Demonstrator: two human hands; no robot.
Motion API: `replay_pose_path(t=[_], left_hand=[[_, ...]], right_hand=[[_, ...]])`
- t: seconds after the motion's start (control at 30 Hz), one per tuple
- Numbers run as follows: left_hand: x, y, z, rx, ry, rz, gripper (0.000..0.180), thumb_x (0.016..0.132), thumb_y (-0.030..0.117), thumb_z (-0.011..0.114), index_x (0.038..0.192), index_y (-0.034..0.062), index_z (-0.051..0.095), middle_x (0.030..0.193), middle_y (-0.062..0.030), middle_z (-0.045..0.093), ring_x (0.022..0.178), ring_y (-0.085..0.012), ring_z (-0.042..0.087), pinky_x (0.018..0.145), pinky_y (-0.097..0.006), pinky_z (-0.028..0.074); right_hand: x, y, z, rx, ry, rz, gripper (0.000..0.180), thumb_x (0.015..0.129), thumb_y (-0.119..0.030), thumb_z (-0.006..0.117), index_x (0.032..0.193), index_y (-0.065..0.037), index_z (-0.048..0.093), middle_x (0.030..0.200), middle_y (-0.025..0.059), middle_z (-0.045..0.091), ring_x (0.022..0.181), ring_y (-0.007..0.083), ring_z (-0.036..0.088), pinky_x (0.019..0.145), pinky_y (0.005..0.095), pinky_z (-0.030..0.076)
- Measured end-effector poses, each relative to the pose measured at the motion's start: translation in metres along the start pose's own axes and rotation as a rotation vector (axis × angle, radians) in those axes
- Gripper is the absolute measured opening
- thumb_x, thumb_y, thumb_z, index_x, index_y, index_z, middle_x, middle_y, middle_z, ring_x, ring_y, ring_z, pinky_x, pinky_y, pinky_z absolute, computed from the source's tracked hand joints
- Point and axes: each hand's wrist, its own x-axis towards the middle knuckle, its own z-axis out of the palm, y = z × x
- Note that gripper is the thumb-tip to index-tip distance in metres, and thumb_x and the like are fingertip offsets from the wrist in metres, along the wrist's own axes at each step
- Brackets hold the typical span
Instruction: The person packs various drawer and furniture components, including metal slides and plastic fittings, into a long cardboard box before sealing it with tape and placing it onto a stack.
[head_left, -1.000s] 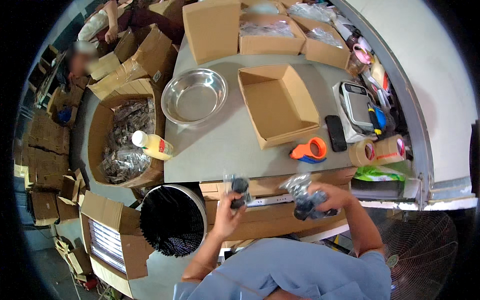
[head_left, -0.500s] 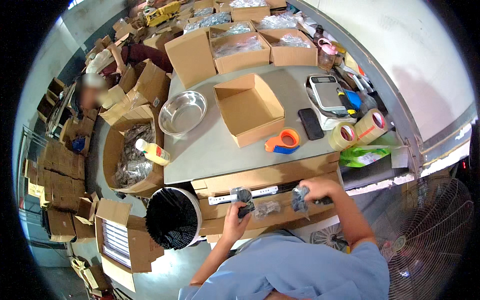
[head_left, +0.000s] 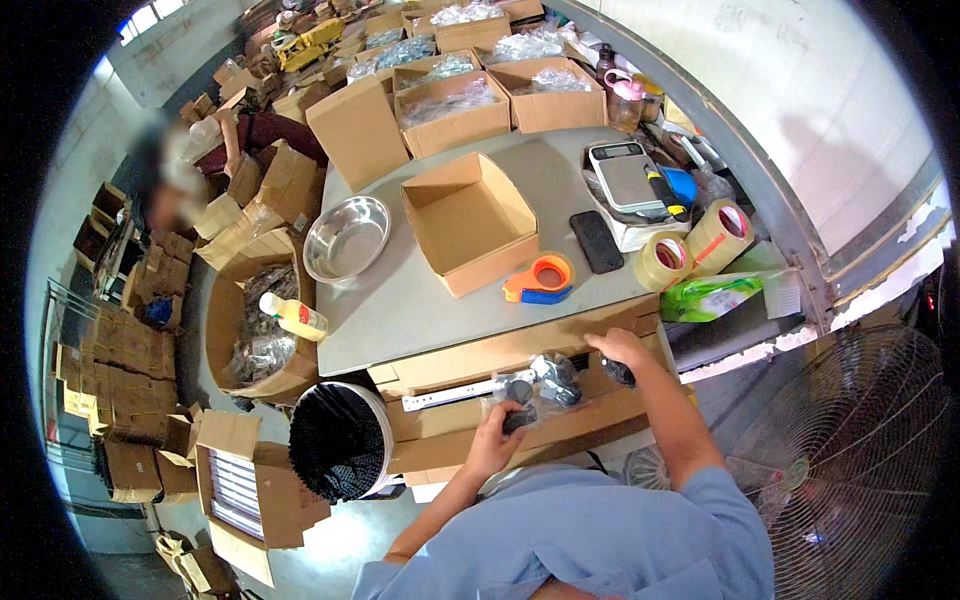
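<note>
Head view: in front of you, a long open cardboard carton (head_left: 440, 455) lies crosswise at the table's (head_left: 375, 325) near edge. In it, a white slotted metal rail (head_left: 450, 396) runs left to right, its right end slightly higher, pointing toward a plastic-bagged dark part (head_left: 556, 380). Your left hand (head_left: 490, 446), forearm slanting up and right, pinches a small black piece (head_left: 519, 417). Your right hand (head_left: 622, 348) reaches up-left, knuckles uppermost, over another dark piece (head_left: 617, 371); you cannot tell whether it grips.
</note>
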Motion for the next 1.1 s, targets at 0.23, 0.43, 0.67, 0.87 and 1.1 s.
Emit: replay_pose_path(t=[0.23, 0.43, 0.67, 0.87, 1.1], left_hand=[[0.061, -0.016, 0.081, -0.347, -0.304, 0.112, 0.040, 0.087, 0.001, 0.056, 0.122, 0.0079, 0.039, 0.108, -0.0084, 0.047, 0.102, -0.0163, 0.047, 0.085, -0.030, 0.043], [0.089, -0.020, 0.117, -0.254, -0.405, -0.005, 0.050, 0.084, 0.014, 0.062, 0.123, 0.0027, 0.034, 0.118, -0.0174, 0.047, 0.113, -0.0318, 0.048, 0.095, -0.039, 0.040], [0.095, -0.019, 0.088, 0.899, -0.360, 0.219, 0.081, 0.077, 0.045, 0.064, 0.140, 0.0085, 0.027, 0.147, -0.0197, 0.021, 0.132, -0.0415, 0.027, 0.102, -0.059, 0.026], [0.110, -0.052, 0.123, 0.999, -0.283, 0.170, 0.091, 0.076, 0.049, 0.064, 0.145, 0.0095, 0.018, 0.150, -0.0185, 0.015, 0.131, -0.0429, 0.026, 0.103, -0.057, 0.026], [0.082, -0.053, 0.095, 0.704, -0.199, 0.301, 0.082, 0.074, 0.033, 0.069, 0.141, 0.0077, 0.028, 0.147, -0.0209, 0.021, 0.124, -0.0442, 0.033, 0.101, -0.053, 0.032]], right_hand=[[0.011, 0.039, 0.053, 0.407, 0.296, -0.079, 0.059, 0.089, -0.055, 0.047, 0.114, -0.002, 0.055, 0.111, 0.0151, 0.058, 0.098, 0.0300, 0.056, 0.086, 0.0414, 0.044], [-0.040, 0.043, 0.068, 1.276, 0.147, -0.395, 0.039, 0.090, -0.015, 0.060, 0.125, -0.004, 0.047, 0.107, 0.0065, 0.056, 0.096, 0.0130, 0.053, 0.081, 0.0272, 0.046], [-0.018, 0.115, 0.048, 0.983, 0.455, -0.298, 0.046, 0.089, -0.020, 0.059, 0.130, -0.005, 0.044, 0.112, 0.0085, 0.056, 0.101, 0.0179, 0.052, 0.091, 0.0317, 0.042], [0.022, 0.140, 0.081, 0.231, 0.441, -0.193, 0.051, 0.090, -0.025, 0.054, 0.136, -0.010, 0.038, 0.134, 0.0233, 0.036, 0.123, 0.0371, 0.038, 0.102, 0.0421, 0.033], [-0.012, 0.105, 0.079, 0.347, 0.553, -0.267, 0.059, 0.088, -0.027, 0.055, 0.139, -0.011, 0.029, 0.138, 0.0257, 0.025, 0.128, 0.0425, 0.028, 0.106, 0.0474, 0.026]])
